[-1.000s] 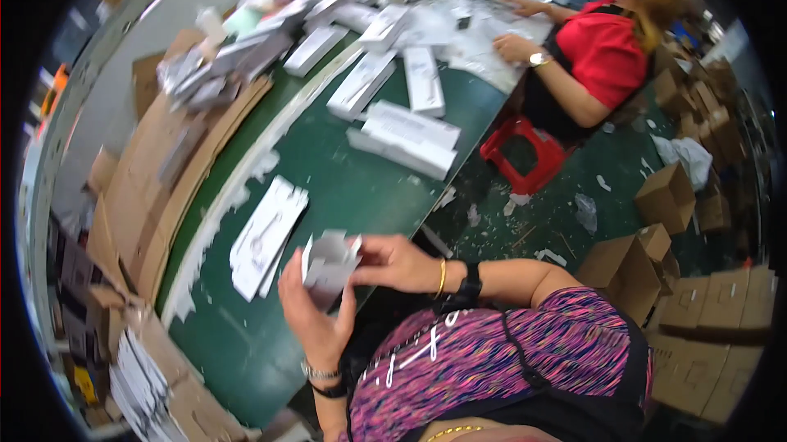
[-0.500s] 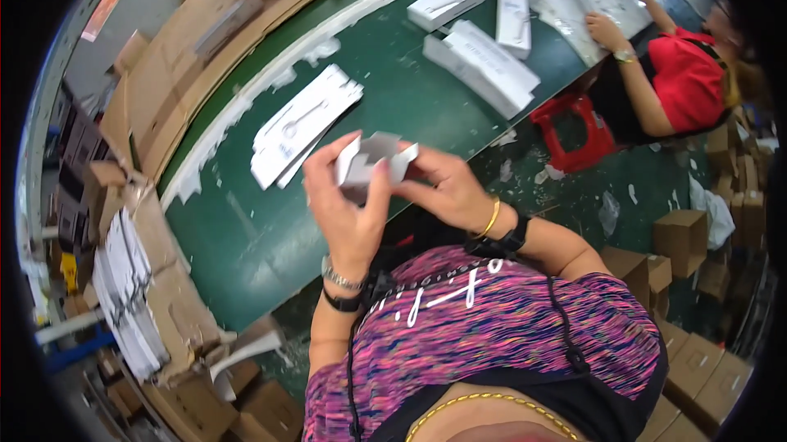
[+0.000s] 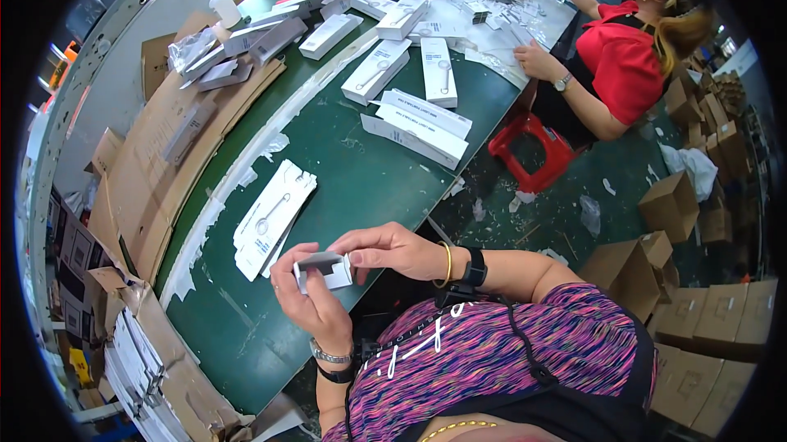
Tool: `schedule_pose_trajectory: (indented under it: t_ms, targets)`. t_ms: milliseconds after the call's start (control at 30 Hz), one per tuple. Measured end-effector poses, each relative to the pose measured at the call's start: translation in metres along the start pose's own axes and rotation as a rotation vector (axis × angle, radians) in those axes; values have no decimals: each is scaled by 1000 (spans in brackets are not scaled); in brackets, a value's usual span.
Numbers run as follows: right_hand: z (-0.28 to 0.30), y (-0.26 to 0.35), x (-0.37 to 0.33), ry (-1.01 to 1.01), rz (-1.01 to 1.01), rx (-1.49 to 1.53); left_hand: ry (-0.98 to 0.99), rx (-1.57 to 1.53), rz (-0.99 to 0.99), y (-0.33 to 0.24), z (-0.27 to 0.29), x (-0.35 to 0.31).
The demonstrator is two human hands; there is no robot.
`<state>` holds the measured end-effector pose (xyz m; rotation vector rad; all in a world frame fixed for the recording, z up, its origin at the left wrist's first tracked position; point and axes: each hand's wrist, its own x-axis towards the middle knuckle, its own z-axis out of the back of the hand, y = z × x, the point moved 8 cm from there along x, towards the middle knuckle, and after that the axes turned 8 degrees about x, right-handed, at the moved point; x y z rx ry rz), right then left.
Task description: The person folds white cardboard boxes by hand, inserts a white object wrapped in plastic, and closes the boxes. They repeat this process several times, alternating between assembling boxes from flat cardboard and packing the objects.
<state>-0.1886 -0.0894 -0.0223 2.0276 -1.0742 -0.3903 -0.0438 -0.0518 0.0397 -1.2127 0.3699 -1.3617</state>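
A small white box (image 3: pixel 334 275) with its end open sits between my two hands, above the table's near edge. My left hand (image 3: pixel 311 304) is closed round it, fingers along the far side and thumb at the open end. My right hand (image 3: pixel 395 252) pinches the box's right end, where a flap shows. Whether anything is inside the box cannot be made out. Just beyond my left hand, a stack of flat white cartons (image 3: pixel 275 214) printed with a small fan picture lies on the green table (image 3: pixel 328 184).
Opened white cartons (image 3: pixel 420 124) and several closed boxes (image 3: pixel 377 73) lie farther off. Large brown cardboard sheets (image 3: pixel 156 163) line the left. At right, a co-worker in red (image 3: pixel 619 65) sits on a red stool (image 3: pixel 533 155). Brown cartons (image 3: pixel 703 311) are stacked at lower right.
The head view has shifted, showing more of the table's far end. The box is tilted differently, and my right hand has moved from behind it to its right end.
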Motion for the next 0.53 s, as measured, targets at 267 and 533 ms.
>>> schedule_pose_trajectory:
  t_ms: [267, 533]
  targets:
    - [6, 3, 10, -77, 141, -34, 70, 300, -276, -36, -14, -1]
    - [20, 5, 2, -109, -108, -18, 428, 191, -269, 0, -15, -18]
